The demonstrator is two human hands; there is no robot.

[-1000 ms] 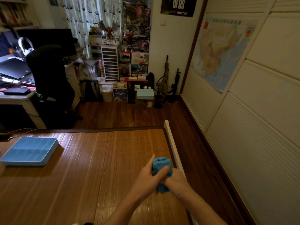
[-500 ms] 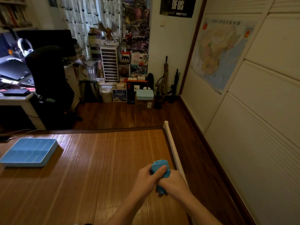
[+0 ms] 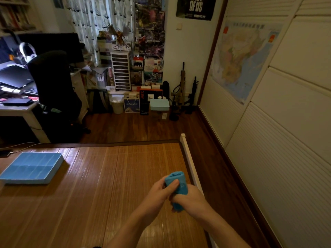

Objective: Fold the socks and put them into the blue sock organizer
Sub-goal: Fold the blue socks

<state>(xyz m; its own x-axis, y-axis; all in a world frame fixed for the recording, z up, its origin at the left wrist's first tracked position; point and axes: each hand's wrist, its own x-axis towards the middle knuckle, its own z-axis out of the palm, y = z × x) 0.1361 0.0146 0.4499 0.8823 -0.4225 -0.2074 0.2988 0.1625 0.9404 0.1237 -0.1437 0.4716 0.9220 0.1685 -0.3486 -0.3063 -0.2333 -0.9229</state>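
Blue rolled sock (image 3: 176, 183) sits gripped between your left hand (image 3: 158, 191) and right hand (image 3: 189, 198), fingers of both curled round it, above the bamboo mat (image 3: 107, 176); blue sock organizer (image 3: 31, 167) lies well apart, far left

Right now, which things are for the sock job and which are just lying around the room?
For the job: blue sock, gripped by left hand and right hand; blue sock organizer on the bamboo mat.
Just lying about: black chair, headphones, white bin, wall map.
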